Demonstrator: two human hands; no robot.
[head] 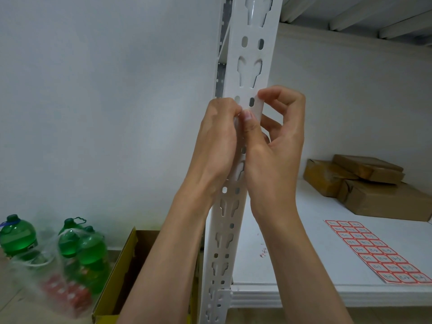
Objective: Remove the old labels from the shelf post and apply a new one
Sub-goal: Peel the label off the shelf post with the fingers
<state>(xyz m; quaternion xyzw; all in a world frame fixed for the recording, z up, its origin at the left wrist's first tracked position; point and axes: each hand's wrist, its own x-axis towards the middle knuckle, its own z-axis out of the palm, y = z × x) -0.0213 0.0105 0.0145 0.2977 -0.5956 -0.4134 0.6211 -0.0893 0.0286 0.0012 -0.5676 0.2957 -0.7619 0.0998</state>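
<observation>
A white slotted shelf post [251,54] rises through the middle of the head view. Both hands meet on it at mid height. My left hand [219,141] wraps the post's left edge, fingertips pinched at its front. My right hand [275,146] presses its thumb on the post face and its forefinger on the right edge. Whatever lies under the fingertips is hidden; I see no label on the bare parts of the post. A sheet of red-bordered labels [376,251] lies on the white shelf [304,293] at the lower right. Small red scraps [263,252] sit on the shelf near the post.
Brown wrapped parcels [374,183] are stacked at the back right of the shelf. On the floor at the left stand green bottles [70,244] in plastic wrap and an open yellow-edged cardboard box [121,265]. A white wall is behind.
</observation>
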